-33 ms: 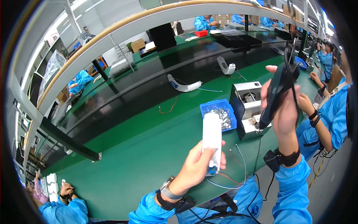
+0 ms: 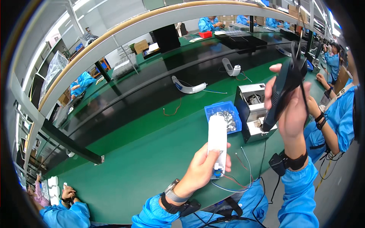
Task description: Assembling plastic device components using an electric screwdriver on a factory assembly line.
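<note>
My left hand [image 2: 201,163] is closed around a long white plastic housing [image 2: 217,135], held upright above the green bench. Thin red, blue and black wires [image 2: 237,186] trail from its lower end. In my right hand [image 2: 291,110] I grip a black electric screwdriver [image 2: 280,93], its cord running upward. The screwdriver's lower end is over the front of a small metal box-shaped screw feeder [image 2: 253,108]; whether the bit touches it I cannot tell. Between the housing and the feeder sits a blue bin [image 2: 210,111] of small metal parts.
A curved white housing [image 2: 189,89] and another white unit [image 2: 231,68] with wires lie on the dark conveyor belt beyond. A metal rail [image 2: 152,17] crosses overhead, with a post [image 2: 72,140] at left. Co-workers in blue sit close at right [image 2: 334,117] and lower left [image 2: 64,214].
</note>
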A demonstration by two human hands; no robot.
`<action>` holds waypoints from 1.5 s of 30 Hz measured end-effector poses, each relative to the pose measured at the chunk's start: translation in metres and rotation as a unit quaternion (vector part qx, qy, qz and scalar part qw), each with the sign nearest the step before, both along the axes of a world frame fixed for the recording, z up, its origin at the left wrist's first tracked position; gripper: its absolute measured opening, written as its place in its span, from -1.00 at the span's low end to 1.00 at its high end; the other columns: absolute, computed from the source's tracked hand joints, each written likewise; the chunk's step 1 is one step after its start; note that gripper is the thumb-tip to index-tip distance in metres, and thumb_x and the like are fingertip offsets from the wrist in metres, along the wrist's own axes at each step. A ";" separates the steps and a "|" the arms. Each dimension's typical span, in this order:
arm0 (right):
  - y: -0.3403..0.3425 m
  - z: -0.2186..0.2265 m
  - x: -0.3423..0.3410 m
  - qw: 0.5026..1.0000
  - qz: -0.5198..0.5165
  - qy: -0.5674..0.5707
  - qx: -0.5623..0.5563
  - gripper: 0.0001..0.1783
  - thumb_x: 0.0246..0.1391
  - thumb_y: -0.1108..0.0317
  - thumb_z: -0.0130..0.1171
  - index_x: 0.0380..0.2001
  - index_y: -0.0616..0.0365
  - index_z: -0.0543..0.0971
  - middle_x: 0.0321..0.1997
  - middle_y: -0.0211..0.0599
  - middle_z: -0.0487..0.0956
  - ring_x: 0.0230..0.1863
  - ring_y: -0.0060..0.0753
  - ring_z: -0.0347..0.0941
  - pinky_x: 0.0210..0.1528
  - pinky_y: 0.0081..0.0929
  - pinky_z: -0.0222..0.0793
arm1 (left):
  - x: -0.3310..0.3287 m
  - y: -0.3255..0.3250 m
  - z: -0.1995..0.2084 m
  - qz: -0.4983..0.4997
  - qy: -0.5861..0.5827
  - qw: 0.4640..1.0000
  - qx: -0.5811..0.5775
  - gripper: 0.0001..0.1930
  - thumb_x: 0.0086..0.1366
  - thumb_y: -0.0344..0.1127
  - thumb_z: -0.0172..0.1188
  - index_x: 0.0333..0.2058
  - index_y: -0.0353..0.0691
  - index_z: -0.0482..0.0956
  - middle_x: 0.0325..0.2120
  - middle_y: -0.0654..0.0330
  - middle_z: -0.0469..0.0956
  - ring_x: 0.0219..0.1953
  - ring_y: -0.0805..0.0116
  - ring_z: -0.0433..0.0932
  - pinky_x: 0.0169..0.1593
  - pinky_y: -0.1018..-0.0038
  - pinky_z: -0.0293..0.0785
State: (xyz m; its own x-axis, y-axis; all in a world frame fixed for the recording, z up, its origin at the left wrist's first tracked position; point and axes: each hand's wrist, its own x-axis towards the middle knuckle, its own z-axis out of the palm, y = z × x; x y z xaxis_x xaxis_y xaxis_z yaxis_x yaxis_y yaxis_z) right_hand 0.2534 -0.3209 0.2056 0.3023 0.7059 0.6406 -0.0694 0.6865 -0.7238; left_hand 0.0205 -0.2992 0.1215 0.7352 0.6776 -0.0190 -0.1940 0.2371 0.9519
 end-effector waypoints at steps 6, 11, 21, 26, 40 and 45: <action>-0.011 0.057 -0.082 0.991 0.114 0.070 0.026 -0.08 0.19 -0.43 -0.50 -0.13 0.35 0.37 -0.38 -0.16 0.44 -0.66 -0.35 0.45 -0.38 -0.35 0.58 | -0.004 -0.002 -0.002 0.010 -0.036 0.999 0.002 -0.67 0.49 -0.25 -0.24 0.02 -0.34 0.36 -0.41 0.15 0.55 -0.40 0.41 0.57 -0.30 0.50 0.54; -0.018 0.057 -0.125 0.961 0.106 0.250 0.052 0.01 0.12 -0.51 -0.51 -0.18 0.40 0.38 -0.37 0.03 0.48 -0.73 -0.31 0.41 -0.65 -0.44 0.44 | -0.002 0.004 -0.008 0.017 -0.033 0.999 -0.001 -0.71 0.49 -0.27 -0.25 -0.06 -0.33 0.37 -0.40 0.16 0.55 -0.40 0.41 0.57 -0.29 0.49 0.55; -0.003 0.036 -0.116 0.986 0.136 0.074 0.060 -0.11 0.16 -0.46 -0.48 -0.16 0.27 0.34 -0.51 0.01 0.53 -0.70 -0.42 0.40 -0.63 -0.58 0.36 | -0.003 0.002 -0.006 0.005 -0.030 0.999 0.020 -0.74 0.49 -0.26 -0.24 -0.10 -0.31 0.36 -0.40 0.16 0.54 -0.39 0.42 0.56 -0.27 0.48 0.56; -0.002 0.034 -0.118 0.991 0.119 0.053 0.021 -0.12 0.16 -0.46 -0.47 -0.16 0.27 0.34 -0.57 -0.07 0.50 -0.72 -0.45 0.37 -0.66 -0.60 0.35 | -0.004 0.000 -0.005 0.024 -0.005 0.999 0.034 -0.74 0.49 -0.26 -0.24 -0.10 -0.31 0.36 -0.40 0.16 0.54 -0.39 0.41 0.57 -0.27 0.49 0.56; -0.003 0.029 -0.114 0.987 0.156 0.033 0.015 -0.04 0.10 -0.54 -0.50 -0.22 0.29 0.36 -0.65 -0.11 0.45 -0.75 -0.44 0.35 -0.70 -0.55 0.33 | -0.002 -0.006 0.002 0.067 0.005 0.994 0.090 -0.72 0.50 -0.28 -0.29 0.00 -0.29 0.33 -0.38 0.17 0.54 -0.37 0.43 0.55 -0.24 0.49 0.54; -0.009 0.030 -0.091 0.984 0.160 0.065 0.052 -0.10 0.15 -0.49 -0.43 -0.17 0.27 0.36 -0.61 -0.08 0.47 -0.73 -0.40 0.38 -0.67 -0.50 0.39 | 0.003 -0.009 -0.004 0.019 0.005 1.000 0.019 -0.69 0.50 -0.28 -0.27 0.04 -0.32 0.33 -0.41 0.15 0.54 -0.39 0.43 0.55 -0.30 0.51 0.51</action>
State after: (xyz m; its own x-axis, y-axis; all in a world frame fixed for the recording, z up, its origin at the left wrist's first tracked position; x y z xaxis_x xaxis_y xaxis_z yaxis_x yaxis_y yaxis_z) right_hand 0.1621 -0.3303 0.2358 0.1594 0.7116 0.6843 -0.3812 0.6838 -0.6222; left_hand 0.0235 -0.3080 0.1173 0.7087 0.7055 -0.0006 -0.1924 0.1940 0.9619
